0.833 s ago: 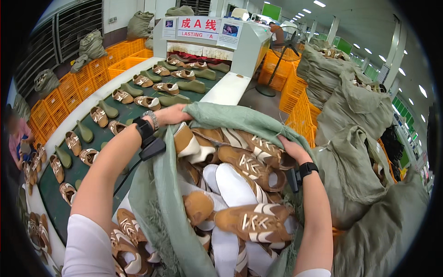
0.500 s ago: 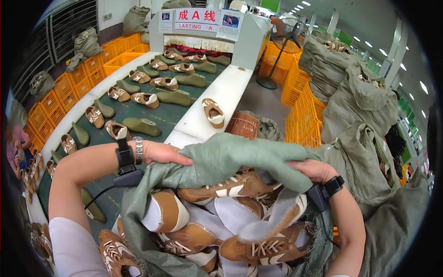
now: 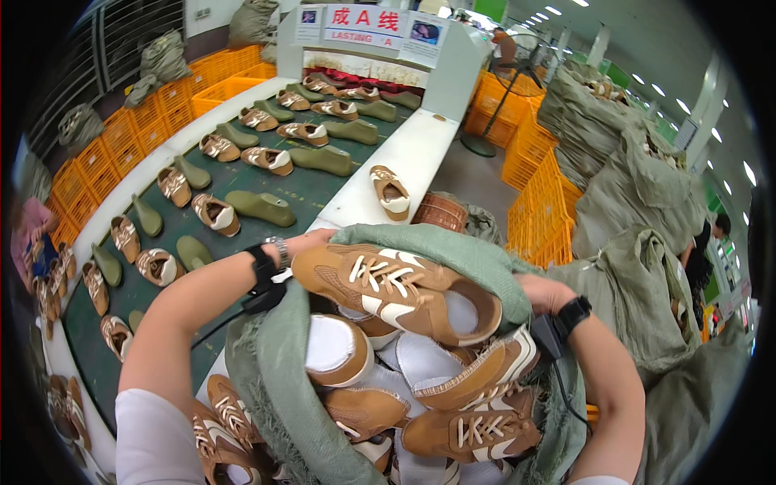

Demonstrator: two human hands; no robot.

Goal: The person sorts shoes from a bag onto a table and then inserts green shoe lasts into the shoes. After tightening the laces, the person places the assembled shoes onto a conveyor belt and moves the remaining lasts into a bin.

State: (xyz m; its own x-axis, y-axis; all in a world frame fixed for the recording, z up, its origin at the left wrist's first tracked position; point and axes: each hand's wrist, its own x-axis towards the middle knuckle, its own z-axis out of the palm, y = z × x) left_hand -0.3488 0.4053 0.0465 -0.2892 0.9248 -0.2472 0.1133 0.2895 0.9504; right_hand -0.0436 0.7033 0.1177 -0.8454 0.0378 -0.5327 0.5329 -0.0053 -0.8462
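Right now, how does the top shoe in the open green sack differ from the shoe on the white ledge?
Support: the top shoe lies on other shoes in the green sack; the ledge shoe sits alone on the white ledge.
Pose: the top shoe lies across the view, toe left; the ledge shoe runs roughly up the view.
Shared: both brown with white trim.

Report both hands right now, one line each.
Left hand: at the rim of the green sack; fingers mostly hidden, open or closed cannot be told.
Right hand: at the rim's right side; fingers hidden, cannot be told either.
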